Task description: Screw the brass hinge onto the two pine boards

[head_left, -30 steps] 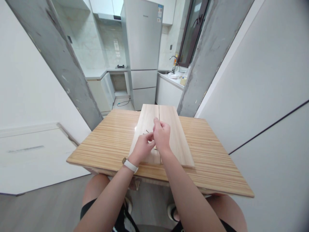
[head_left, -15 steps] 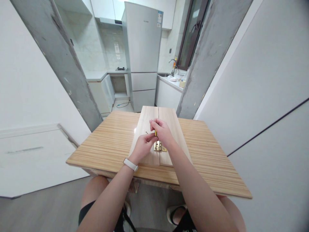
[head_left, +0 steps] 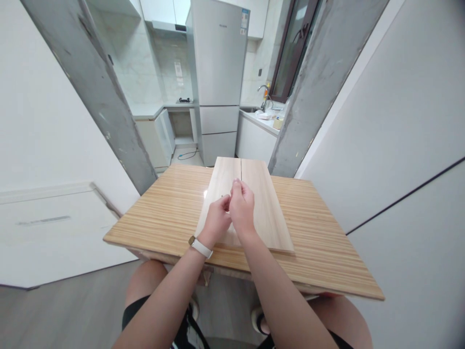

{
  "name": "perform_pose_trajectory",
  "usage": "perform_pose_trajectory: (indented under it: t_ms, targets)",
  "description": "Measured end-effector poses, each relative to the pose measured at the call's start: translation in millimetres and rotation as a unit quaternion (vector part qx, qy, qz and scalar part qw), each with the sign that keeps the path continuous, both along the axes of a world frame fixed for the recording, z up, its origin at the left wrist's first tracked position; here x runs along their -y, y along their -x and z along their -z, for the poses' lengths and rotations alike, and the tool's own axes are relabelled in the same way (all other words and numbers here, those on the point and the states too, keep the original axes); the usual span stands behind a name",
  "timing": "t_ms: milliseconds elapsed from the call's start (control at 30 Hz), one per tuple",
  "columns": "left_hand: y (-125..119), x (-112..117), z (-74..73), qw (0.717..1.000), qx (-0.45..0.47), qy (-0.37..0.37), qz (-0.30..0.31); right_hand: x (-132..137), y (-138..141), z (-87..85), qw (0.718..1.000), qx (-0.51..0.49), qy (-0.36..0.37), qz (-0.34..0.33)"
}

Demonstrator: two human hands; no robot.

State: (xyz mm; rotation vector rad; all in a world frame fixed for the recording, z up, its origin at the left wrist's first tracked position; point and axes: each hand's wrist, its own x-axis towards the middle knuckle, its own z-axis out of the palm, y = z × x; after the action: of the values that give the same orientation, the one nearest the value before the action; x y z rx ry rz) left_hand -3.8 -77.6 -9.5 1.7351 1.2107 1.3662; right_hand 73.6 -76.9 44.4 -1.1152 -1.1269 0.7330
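Observation:
Two pale wooden boards (head_left: 256, 169) lie side by side on the table, a narrow dark seam running between them. Over their middle, my left hand (head_left: 217, 213) is closed, fingers bent inward, its wrist in a white watch band. My right hand (head_left: 242, 206) is curled into a closed grip and touches or overlaps the left one. What they hold is hidden behind the fingers. A tiny dark tip (head_left: 222, 196) shows just above my left fingers, too small to name. The brass hinge seen earlier on the seam is covered by my hands.
The boards rest on a striped wooden table (head_left: 156, 208) with angled corners, my knees under its near edge. Beyond it stand a silver refrigerator (head_left: 220, 63) and a sink counter (head_left: 257, 127). White panels (head_left: 385, 145) flank the table.
My right hand has turned and closed further, hiding the small yellow-and-black object that showed between my hands. My hands now cover the brass hinge. The view has shifted slightly.

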Motion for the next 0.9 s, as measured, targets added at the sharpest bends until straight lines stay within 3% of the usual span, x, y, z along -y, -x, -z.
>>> perform_pose_trajectory:
  t_ms: [133,267,400,600,767,900]
  targets:
    - [5.8,-5.5,5.0,0.992,0.063,0.033,0.104,-20.1,-14.6,-1.7,0.991,-0.046,0.047,-0.117]
    - [6.3,-6.4,3.0,0.961,0.158,0.076,0.213,-29.7,-33.1,-15.6,0.950,-0.080,0.088,-0.287]
    - [-1.4,-7.3,0.1,0.947,0.215,0.065,0.230,-34.5,-48.5,-25.6,0.913,-0.106,0.119,-0.375]
    - [-9.7,-15.1,12.3,0.954,0.230,0.066,0.180,-31.6,-53.0,-13.1,0.942,-0.076,0.056,-0.321]
    - [-7.4,-12.8,13.0,0.961,0.225,0.078,0.138,-14.4,-45.6,-11.9,0.986,-0.044,-0.029,-0.156]
    - [-6.1,-8.1,6.7,0.976,0.189,0.054,0.096,1.0,-32.0,-13.0,0.997,-0.013,-0.032,-0.072]
